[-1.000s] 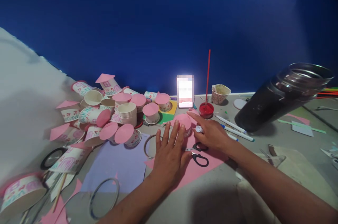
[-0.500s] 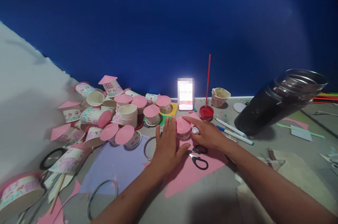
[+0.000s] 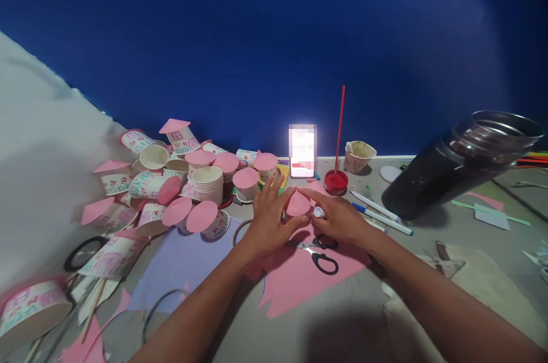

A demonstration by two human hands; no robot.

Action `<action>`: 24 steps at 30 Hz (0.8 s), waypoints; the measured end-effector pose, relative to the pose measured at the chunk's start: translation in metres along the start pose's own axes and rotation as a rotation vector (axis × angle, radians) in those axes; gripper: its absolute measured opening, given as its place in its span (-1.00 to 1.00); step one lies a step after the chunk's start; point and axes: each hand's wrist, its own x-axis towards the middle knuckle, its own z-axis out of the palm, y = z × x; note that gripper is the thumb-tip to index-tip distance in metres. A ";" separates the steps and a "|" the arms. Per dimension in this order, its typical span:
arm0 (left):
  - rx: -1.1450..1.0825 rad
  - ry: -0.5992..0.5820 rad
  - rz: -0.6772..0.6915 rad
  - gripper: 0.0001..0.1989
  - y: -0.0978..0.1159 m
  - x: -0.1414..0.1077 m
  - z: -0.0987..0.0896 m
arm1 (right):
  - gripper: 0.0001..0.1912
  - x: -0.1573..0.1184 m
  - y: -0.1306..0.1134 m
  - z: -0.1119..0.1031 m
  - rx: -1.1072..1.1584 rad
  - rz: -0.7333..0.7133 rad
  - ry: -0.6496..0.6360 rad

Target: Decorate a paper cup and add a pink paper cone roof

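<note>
A small paper cup with a pink cone top (image 3: 298, 204) stands between my hands on the pink paper (image 3: 306, 289). My left hand (image 3: 273, 220) touches the cone's left side, its fingers spread and its thumb at the front edge. From the right, my right hand (image 3: 336, 216) reaches the cone with its index finger, while the lower fingers curl round a marker with a white end (image 3: 319, 212). Black-handled scissors (image 3: 324, 263) lie partly open just below the hands.
Decorated cups with pink tops (image 3: 202, 216) crowd the left side. A lit phone (image 3: 302, 152) stands at the back, beside a red pot (image 3: 335, 182) holding a red stick. Markers (image 3: 382, 219) and a large dark bottle (image 3: 445, 169) are on the right.
My left hand has shifted slightly and its index finger now meets the cone, with the fingers more spread. More of the scissors' blades shows. My right hand still touches the cone.
</note>
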 end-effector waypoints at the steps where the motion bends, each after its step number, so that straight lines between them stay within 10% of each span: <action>1: -0.022 -0.007 -0.008 -0.35 0.000 0.000 -0.002 | -0.31 -0.001 0.000 0.000 -0.005 -0.002 0.001; 24: 0.363 0.192 0.056 -0.07 0.009 -0.054 0.043 | -0.13 -0.023 -0.025 0.014 -0.366 0.116 -0.149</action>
